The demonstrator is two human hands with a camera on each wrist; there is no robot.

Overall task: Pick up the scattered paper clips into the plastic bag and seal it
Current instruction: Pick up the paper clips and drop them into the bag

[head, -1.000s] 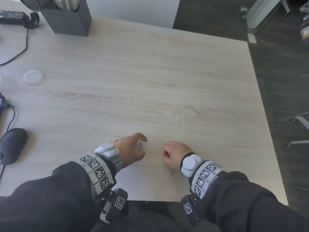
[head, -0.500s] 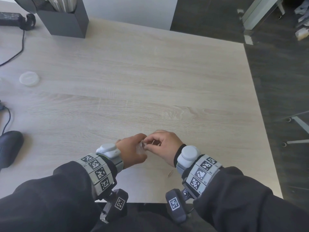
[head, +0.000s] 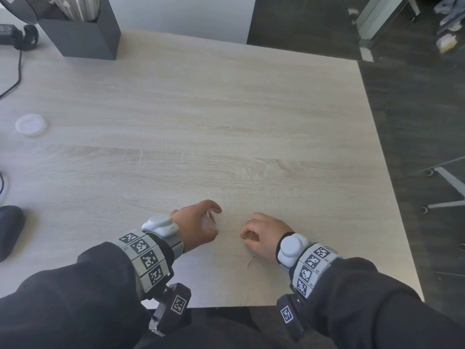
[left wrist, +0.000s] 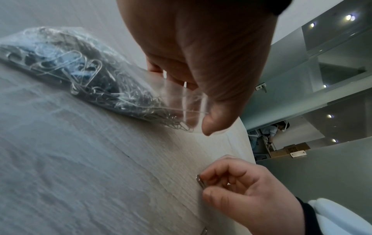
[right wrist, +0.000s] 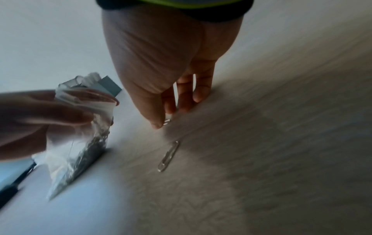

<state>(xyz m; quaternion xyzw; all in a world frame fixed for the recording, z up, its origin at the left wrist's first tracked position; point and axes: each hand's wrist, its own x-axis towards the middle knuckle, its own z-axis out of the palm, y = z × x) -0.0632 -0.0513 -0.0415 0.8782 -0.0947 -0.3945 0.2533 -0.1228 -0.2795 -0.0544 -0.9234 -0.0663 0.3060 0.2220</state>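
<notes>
Nearest the front edge of the pale wood-grain surface (head: 226, 122), a lone silver wire paper clip (head: 251, 262) lies flat, just in front of the right hand (head: 264, 235). That hand is curled, its thumb and forefinger pinching a second small silver paper clip (head: 242, 235) low against the wood; the right wrist view shows this pinched clip (right wrist: 167, 122) just beyond the lying one (right wrist: 168, 156). To its left, a little apart, the left hand (head: 198, 226) grips the mouth of a small clear plastic bag (head: 210, 219) between thumb and fingers. In the left wrist view the bag (left wrist: 90, 79) sags onto the wood, stuffed with a tangle of silver clips, its mouth held open. Farther back at the left edge sit a black computer mouse (head: 10, 230) and a round white plastic lid (head: 31, 125). At the far left corner stands a dark grey box holder (head: 83, 41).
</notes>
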